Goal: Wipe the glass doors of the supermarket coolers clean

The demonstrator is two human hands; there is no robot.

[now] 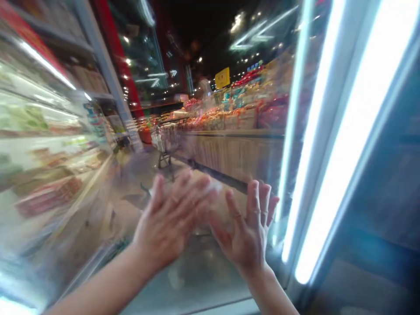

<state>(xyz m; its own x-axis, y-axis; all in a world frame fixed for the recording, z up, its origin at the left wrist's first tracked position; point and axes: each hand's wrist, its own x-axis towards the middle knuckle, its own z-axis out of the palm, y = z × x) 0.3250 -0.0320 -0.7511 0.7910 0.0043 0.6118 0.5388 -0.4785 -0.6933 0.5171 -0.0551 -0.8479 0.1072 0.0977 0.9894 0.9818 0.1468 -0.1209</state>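
Observation:
My left hand [170, 218] is raised in front of me, its back toward the camera and its fingers stretched out and apart, somewhat blurred. Close to its right is my right hand [247, 234], also upright with spread fingers. Neither hand holds anything that I can see. A see-through surface with reflections seems to lie around the hands, but I cannot tell whether the palms touch it. Bright light tubes [348, 144] run at a slant to the right of my right hand.
Lit shelves [95, 175] with packaged goods stand on the left, strongly blurred. Farther off, a shopping cart [164, 144] stands by a long display of goods [243, 118] with a yellow sign [222, 78] above it. A red post [123, 65] rises at the left.

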